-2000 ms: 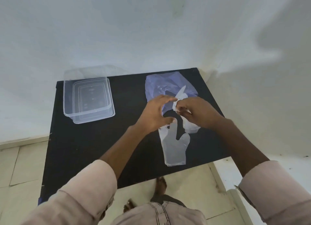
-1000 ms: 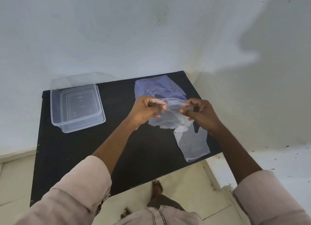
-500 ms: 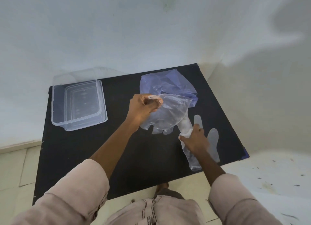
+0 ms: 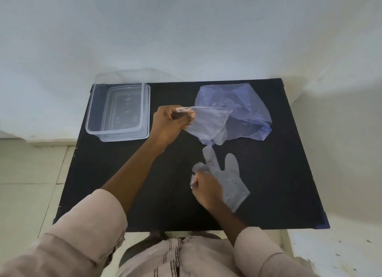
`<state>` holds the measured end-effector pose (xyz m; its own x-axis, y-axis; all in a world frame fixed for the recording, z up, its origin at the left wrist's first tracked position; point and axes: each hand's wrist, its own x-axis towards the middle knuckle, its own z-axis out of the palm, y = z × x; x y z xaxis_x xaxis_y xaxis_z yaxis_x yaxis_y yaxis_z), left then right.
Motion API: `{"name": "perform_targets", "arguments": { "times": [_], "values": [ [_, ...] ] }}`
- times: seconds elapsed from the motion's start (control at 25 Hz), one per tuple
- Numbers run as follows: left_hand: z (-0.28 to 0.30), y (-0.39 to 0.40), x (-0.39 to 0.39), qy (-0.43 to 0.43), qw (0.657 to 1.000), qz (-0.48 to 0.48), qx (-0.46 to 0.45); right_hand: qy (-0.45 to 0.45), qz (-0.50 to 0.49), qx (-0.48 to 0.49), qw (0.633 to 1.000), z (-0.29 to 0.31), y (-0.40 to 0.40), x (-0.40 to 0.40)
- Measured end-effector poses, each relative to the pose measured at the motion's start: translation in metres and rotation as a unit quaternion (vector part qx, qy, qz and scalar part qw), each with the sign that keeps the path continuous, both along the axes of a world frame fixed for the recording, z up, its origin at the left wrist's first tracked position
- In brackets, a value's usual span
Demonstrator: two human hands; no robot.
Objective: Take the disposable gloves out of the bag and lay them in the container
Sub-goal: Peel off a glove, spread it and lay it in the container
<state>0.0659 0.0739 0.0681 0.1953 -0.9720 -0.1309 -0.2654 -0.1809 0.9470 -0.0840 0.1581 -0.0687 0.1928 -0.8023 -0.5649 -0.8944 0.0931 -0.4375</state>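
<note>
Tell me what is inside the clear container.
The clear container holds no gloves; only its ribbed bottom shows through. One glove hangs from the left hand, another glove lies on the table under the right hand.

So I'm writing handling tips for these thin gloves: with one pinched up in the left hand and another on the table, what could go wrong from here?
1. The glove pinched in the left hand hangs limp, so it may land crumpled in the container rather than flat.
2. The right hand grips the second glove at one edge only; it could bunch or slip.
3. The bag lies loose close by and might get dragged.
</note>
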Motion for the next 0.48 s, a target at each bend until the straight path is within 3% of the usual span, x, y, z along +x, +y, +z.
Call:
{"name": "perform_targets", "arguments": {
  "times": [0.08, 0.16, 0.28, 0.4, 0.48],
  "values": [
    [-0.001, 0.008, 0.016, 0.003, 1.0, 0.02, 0.007, 0.08, 0.151, 0.145, 0.975, -0.007, -0.009, 0.028],
    [-0.001, 0.018, 0.035, 0.013, 0.999, 0.034, 0.013, 0.15, 0.226, 0.252, 0.929, 0.004, -0.017, 0.056],
    [-0.001, 0.027, 0.057, 0.014, 0.999, 0.03, 0.011, 0.162, 0.248, 0.248, 0.922, 0.02, -0.006, 0.085],
    [-0.001, 0.03, 0.074, 0.038, 0.999, 0.018, 0.009, 0.108, 0.206, 0.116, 0.966, 0.023, 0.022, 0.105],
    [-0.006, 0.03, 0.086, 0.054, 0.999, -0.001, 0.009, 0.123, 0.208, 0.119, 0.963, 0.024, 0.037, 0.12]
  ]
}}
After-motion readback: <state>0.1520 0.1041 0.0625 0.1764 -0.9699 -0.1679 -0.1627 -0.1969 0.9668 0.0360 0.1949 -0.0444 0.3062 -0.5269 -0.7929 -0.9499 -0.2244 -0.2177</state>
